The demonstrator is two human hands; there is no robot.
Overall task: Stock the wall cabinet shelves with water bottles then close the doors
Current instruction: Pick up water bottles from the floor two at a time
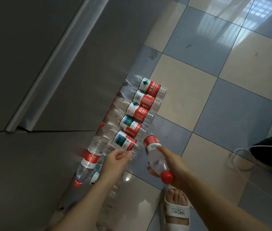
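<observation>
Picking-up step: right hand clamped on one water bottle at lower centre; left hand loosely curled, empty, over the floor row. Next: grip another, lift toward cabinet.

Sandal strap: letters "ARCHI" readable, seen upside down, small line above too blurred. Farthest bottle from sandal: red label, white Chinese characters "农夫山泉", tiny Latin line under them not clear. Third bottle: "农夫" visible. Other labels: print unreadable.
</observation>
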